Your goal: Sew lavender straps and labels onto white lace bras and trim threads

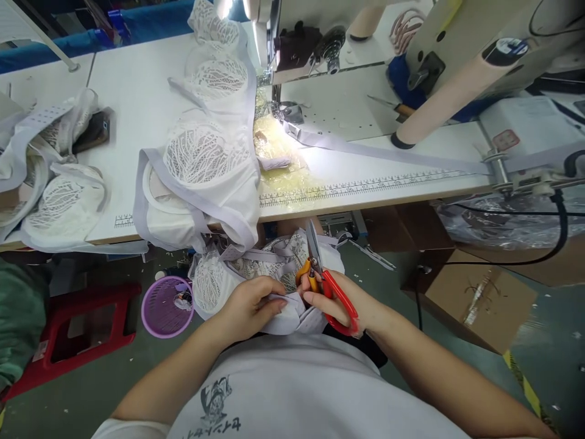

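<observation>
My left hand (253,306) pinches the edge of a white lace bra (211,281) that lies over my lap, thumb on top of the fabric. In my right hand (342,297) is a pair of red-handled scissors (342,305), blades pointing away toward the table edge. A yellow-orange handled tool (312,277) also sits among the right fingers; its kind is partly hidden. The right fingertips are close to the bra's fabric, a short way right of my left hand. More joined white lace bras (208,149) run from the sewing machine over the table's front edge.
A sewing machine (292,67) with a lit needle area stands on the white table (123,110). Lavender elastic (388,152) stretches to a right-hand guide. Below are a purple basket (158,314), a red stool (86,347) and cardboard boxes (484,299). At left is someone's green-clothed part (21,317).
</observation>
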`<state>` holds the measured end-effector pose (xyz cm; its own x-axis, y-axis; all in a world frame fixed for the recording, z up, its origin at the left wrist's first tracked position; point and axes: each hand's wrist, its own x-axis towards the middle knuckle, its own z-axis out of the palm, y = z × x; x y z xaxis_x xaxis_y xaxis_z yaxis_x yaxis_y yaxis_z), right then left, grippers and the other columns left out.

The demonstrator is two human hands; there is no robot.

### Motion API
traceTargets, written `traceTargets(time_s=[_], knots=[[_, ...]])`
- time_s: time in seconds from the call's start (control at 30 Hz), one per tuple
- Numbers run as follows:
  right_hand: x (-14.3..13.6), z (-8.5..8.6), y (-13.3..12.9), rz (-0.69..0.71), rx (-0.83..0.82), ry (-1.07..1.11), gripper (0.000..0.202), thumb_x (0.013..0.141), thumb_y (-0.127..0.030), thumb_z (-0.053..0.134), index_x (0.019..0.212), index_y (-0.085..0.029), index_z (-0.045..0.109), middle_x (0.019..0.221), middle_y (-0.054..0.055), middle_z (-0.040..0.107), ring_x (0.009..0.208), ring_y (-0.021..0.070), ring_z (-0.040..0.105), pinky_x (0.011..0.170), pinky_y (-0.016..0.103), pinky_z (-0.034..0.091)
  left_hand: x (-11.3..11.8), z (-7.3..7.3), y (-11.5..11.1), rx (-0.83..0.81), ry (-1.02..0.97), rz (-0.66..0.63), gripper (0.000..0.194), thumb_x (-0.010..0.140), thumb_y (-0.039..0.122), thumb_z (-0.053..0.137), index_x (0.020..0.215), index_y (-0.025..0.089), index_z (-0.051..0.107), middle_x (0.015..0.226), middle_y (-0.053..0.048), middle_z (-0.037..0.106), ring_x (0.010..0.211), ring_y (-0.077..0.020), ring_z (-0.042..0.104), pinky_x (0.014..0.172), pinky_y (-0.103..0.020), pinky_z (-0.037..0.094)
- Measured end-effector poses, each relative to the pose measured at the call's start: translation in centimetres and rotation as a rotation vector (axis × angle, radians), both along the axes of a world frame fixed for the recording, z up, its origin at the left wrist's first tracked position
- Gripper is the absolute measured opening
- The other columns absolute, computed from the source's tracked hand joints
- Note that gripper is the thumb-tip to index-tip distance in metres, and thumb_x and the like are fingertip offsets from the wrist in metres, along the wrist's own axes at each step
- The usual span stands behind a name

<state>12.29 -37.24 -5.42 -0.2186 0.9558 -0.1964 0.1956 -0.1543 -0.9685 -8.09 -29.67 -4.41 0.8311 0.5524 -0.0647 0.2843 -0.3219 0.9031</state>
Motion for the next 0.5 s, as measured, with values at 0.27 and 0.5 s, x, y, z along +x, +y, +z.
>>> traceTargets(time_s=[0.27, 0.5], knots=[[0.4, -0.7, -0.2, -0.078, -0.04, 0.054, 0.013, 0.087, -0.034, 0.049, 0.093, -0.023, 0.044, 0.109, 0.009, 0.063, 0.103, 0.021, 0.06, 0.083, 0.035, 0.052, -0.1, -0.8, 0.0, -0.085, 0.076, -0.031, 0.009, 0.083, 0.018, 0.052, 0.09, 0.017, 0.058, 0.084, -0.003, 0.059, 0.077, -0.0138, 0.055, 0.07, -0.023, 0.042], [1.3, 0.4, -0.2, 0.083, -0.118, -0.117, 0.022, 0.085, -0.044, 0.049, 0.085, -0.023, 0.046, 0.096, 0.006, 0.066, 0.082, 0.0188, 0.063, 0.07, 0.031, 0.052, 0.3, -1.0, 0.0, -0.274, 0.113, 0.041, 0.01, 0.083, 0.024, 0.049, 0.076, 0.018, 0.048, 0.083, -0.004, 0.058, 0.076, -0.0152, 0.052, 0.07, -0.026, 0.041]])
